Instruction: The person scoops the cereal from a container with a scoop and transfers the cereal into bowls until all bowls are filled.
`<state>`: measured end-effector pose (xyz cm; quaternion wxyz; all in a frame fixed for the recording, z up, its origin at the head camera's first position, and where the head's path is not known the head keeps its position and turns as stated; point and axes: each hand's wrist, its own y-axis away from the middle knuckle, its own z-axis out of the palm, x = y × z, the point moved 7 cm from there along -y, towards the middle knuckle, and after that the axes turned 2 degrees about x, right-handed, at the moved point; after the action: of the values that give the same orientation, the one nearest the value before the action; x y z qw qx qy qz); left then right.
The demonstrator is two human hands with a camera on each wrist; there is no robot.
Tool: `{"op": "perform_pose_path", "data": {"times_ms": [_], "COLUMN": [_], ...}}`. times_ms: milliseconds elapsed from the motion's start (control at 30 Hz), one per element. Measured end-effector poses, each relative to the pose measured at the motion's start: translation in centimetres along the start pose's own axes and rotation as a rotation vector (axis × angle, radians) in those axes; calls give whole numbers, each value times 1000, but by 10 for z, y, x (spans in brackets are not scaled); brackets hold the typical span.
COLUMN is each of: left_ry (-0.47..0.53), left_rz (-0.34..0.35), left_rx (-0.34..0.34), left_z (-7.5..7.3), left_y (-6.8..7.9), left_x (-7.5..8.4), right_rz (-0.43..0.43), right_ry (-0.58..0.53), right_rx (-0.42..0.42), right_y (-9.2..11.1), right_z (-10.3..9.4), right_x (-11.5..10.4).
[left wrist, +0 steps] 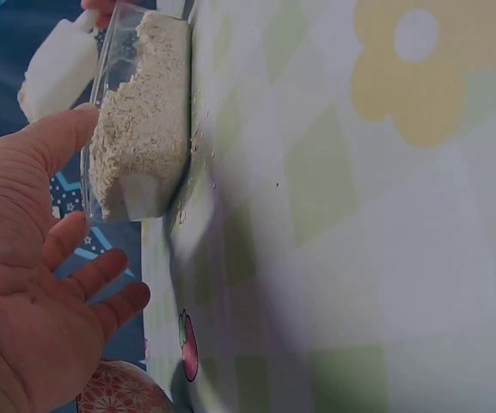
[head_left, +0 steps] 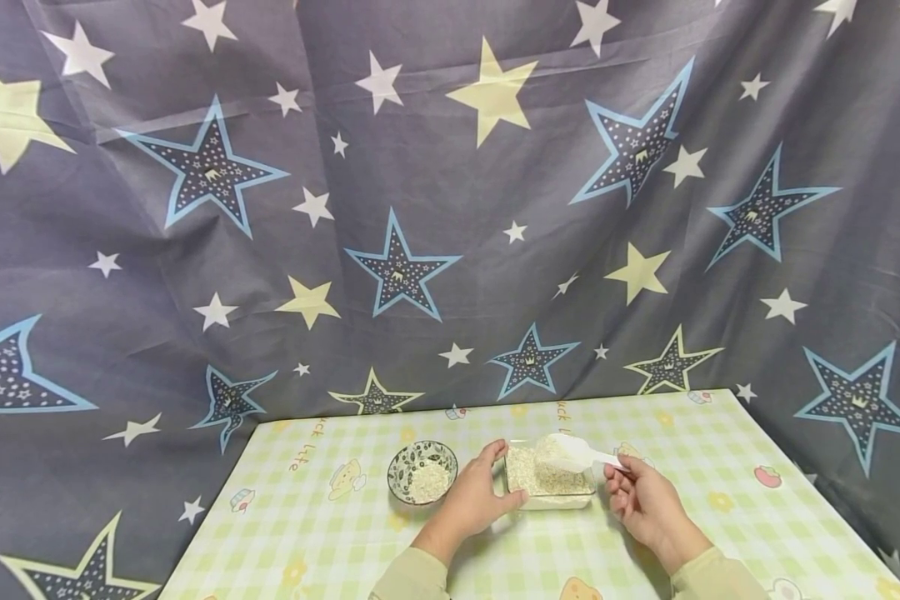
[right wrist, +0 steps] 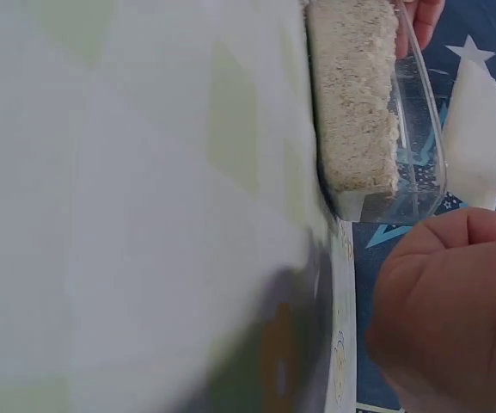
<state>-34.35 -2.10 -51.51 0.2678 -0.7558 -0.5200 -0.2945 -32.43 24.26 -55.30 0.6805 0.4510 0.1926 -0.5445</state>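
Note:
A clear rectangular container (head_left: 558,502), filled with pale oat-like flakes (left wrist: 144,120), stands on the table. My left hand (head_left: 477,493) holds its left end, thumb at the near rim and fingertips by the far corner; in the left wrist view the lower fingers (left wrist: 101,275) are spread, apart from the wall. With my right hand (head_left: 648,504) I grip the handle of a white scoop (head_left: 570,452). The scoop is over the container, heaped with flakes. In the right wrist view the scoop (right wrist: 478,129) shows beyond the container's rim, and my hand hides its handle.
Left of the container stands a patterned bowl (head_left: 399,475) with flakes in it. A few loose flakes (left wrist: 198,142) lie on the table beside the container. The checked tablecloth (head_left: 330,533) reaches back to a star-printed curtain (head_left: 435,358).

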Motion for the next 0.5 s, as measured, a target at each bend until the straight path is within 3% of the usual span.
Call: {"op": "perform_pose_path", "data": {"times_ms": [200, 500], "left_ry": [-36, -59], "left_rz": [-6, 33], "left_rx": [22, 66], "left_z": [-1, -10], "left_y": [3, 8], "left_x": [2, 15], "right_rz": [11, 15], "right_ry": [-106, -113], "right_rx": [-41, -49], "right_y": [1, 2], "right_z": [4, 7], "right_x": [-1, -3]}}
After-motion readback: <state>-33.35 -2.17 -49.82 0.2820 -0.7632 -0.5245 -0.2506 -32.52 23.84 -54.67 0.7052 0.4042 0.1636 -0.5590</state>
